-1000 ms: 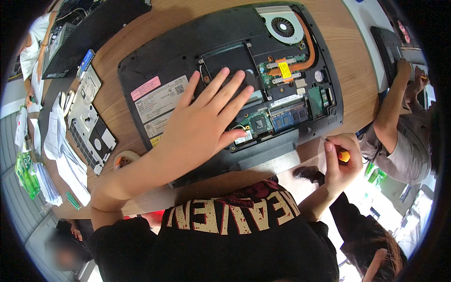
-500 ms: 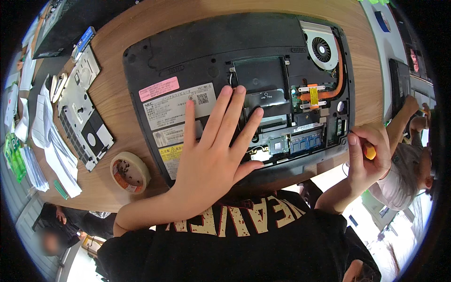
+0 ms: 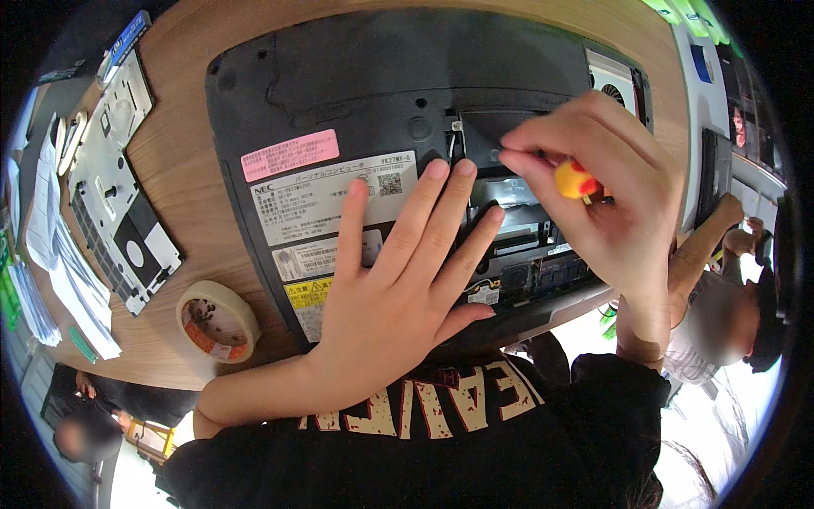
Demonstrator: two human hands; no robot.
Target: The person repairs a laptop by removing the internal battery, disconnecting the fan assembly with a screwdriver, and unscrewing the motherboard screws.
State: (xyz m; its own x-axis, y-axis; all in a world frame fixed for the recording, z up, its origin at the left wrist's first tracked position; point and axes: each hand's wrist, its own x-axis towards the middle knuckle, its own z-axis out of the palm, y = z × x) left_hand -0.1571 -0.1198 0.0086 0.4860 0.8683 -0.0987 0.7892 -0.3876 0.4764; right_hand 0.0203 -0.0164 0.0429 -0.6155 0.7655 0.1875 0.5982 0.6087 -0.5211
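A black laptop (image 3: pixel 339 76) lies upside down on the wooden table, its bottom bays uncovered. Flat on its labelled underside rests my left hand (image 3: pixel 394 280), fingers spread, fingertips at the edge of the drive bay. My right hand (image 3: pixel 623 191) is closed around a screwdriver with a yellow and red handle (image 3: pixel 575 180) and hovers above the bay. Thumb and forefinger are pinched together; whether a small part sits between the tips I cannot tell. That hand hides the heat pipe and part of the fan (image 3: pixel 612 89). Blue memory modules (image 3: pixel 555 273) show below the bay.
Left of the laptop lies a removed bottom cover (image 3: pixel 127 204), black and silver. A tape roll (image 3: pixel 240 305) holds small dark bits, apparently screws. Papers (image 3: pixel 59 246) and a small green strip (image 3: pixel 83 346) lie farther left. Another person's arm (image 3: pixel 708 229) reaches toward a dark device at right.
My right hand has moved from beside the laptop's right edge, left and up, over the drive bay with the screwdriver. My left hand stays flat on the laptop. The view has shifted slightly.
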